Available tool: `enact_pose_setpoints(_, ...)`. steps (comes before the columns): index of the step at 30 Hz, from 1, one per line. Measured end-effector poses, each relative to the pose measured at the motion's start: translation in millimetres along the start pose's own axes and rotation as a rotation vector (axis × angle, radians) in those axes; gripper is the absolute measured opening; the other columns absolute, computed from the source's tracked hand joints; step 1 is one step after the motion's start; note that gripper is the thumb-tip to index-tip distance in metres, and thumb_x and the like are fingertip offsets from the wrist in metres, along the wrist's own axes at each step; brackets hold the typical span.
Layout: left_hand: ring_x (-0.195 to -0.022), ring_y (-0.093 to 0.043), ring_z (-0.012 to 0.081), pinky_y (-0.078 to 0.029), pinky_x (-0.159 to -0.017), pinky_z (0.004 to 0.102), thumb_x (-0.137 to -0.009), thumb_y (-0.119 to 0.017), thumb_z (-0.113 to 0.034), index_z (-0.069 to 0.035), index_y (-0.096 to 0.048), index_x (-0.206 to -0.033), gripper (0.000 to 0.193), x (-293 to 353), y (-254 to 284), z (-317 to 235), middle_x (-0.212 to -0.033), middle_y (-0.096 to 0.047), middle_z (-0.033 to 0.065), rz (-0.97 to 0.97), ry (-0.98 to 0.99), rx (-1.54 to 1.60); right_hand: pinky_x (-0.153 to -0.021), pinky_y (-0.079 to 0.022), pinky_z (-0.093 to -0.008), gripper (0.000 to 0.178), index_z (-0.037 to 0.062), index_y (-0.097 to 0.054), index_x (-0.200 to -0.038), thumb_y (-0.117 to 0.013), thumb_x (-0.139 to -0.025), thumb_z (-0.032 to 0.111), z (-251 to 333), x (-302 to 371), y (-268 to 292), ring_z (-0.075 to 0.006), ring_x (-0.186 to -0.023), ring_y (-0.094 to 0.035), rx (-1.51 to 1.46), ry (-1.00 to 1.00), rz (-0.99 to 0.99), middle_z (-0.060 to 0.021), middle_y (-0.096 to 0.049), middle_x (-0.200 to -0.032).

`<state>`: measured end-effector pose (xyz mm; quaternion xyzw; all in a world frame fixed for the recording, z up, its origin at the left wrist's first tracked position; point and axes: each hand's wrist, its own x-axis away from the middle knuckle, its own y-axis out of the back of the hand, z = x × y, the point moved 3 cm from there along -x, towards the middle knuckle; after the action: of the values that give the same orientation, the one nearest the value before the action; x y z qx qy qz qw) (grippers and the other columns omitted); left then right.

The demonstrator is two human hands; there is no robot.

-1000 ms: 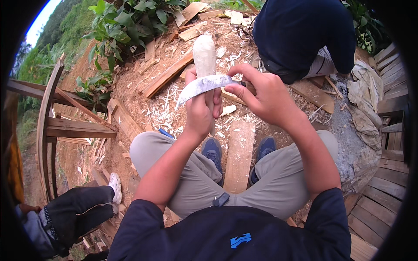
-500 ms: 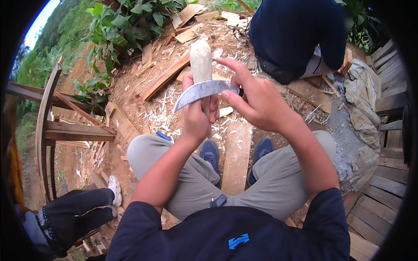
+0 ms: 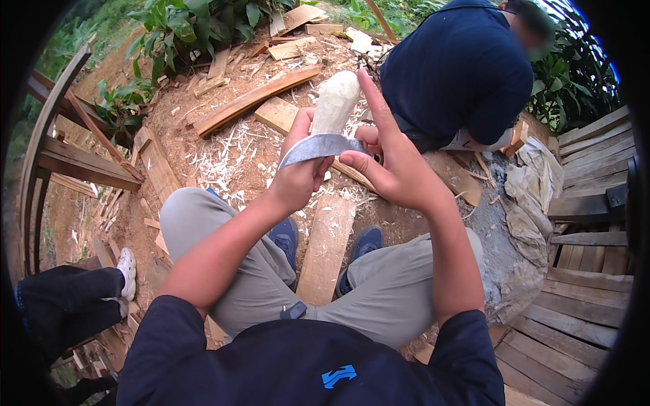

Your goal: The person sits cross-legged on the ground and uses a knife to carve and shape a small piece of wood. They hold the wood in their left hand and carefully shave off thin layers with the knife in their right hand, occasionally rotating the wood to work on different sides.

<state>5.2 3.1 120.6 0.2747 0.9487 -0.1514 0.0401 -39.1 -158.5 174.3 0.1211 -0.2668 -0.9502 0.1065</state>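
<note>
A pale carved piece of wood with a rounded far end is gripped around its lower part by my left hand. Its upper end leans away and slightly right. My right hand holds a curved knife, whose grey blade crosses in front of the wood and points left. The knife's handle is mostly hidden in my right fingers. My right thumb lies near the blade's base, while the index finger stretches up beside the wood's rounded end; whether it touches cannot be told.
A plank lies between my shoes. Shavings and offcuts litter the earth. A person in dark clothing crouches at far right; another person's leg is at left. A wooden frame stands left, a slatted platform right.
The wood has tilted rightward at its far end. My right index finger has straightened up alongside it. The whole view has shifted, showing more of the crouching person.
</note>
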Motion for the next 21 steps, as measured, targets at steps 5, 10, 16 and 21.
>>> enact_pose_setpoints(5,-0.046,-0.040,-0.0001,-0.031,-0.038,0.0160,-0.105,-0.046,-0.035,-0.007,-0.042,-0.126,0.036,-0.8,-3.1,0.6,-0.074,-0.050,-0.0023,0.050,0.000,0.012,-0.067,-0.044,-0.0319,0.097,0.0177,0.000,-0.165,-0.068,-0.096,0.019,-8.7,-1.5,-4.7,-0.0156,-0.067,-0.046,-0.223,0.099,-0.014,-0.0045,-0.056,-0.073)
enact_pose_setpoints(10,-0.046,-0.039,0.0007,-0.032,-0.038,0.0170,-0.105,-0.047,-0.034,-0.005,-0.042,-0.128,0.037,0.9,-4.8,-1.0,-0.069,-0.048,-0.0032,0.045,-0.008,0.035,-0.063,-0.039,-0.0263,0.097,0.0192,0.000,-0.165,-0.067,-0.095,0.012,-5.5,-0.7,-2.4,-0.0095,-0.068,-0.044,-0.332,0.049,0.037,-0.0015,-0.056,-0.076)
enact_pose_setpoints(16,-0.045,-0.039,0.0028,-0.033,-0.039,0.0175,-0.107,-0.045,-0.035,-0.005,-0.039,-0.127,0.037,2.4,-8.8,-2.8,-0.073,-0.050,0.0007,0.048,-0.078,0.034,-0.063,-0.039,-0.0242,0.095,0.0194,-0.004,-0.165,-0.068,-0.095,0.010,-3.5,-1.6,-1.4,-0.0073,-0.069,-0.044,-0.418,0.070,0.033,-0.0005,-0.054,-0.077)
enact_pose_setpoints(21,-0.044,-0.037,0.0050,-0.035,-0.041,0.0186,-0.107,-0.041,-0.033,-0.007,-0.038,-0.127,0.034,3.0,-8.6,-5.0,-0.072,-0.048,0.0020,0.020,-0.029,0.134,-0.067,-0.046,-0.0281,0.089,0.0202,-0.018,-0.164,-0.070,-0.093,0.009,-7.5,-3.2,-3.5,-0.0099,-0.072,-0.047,-0.278,0.139,-0.119,-0.0029,-0.055,-0.082)
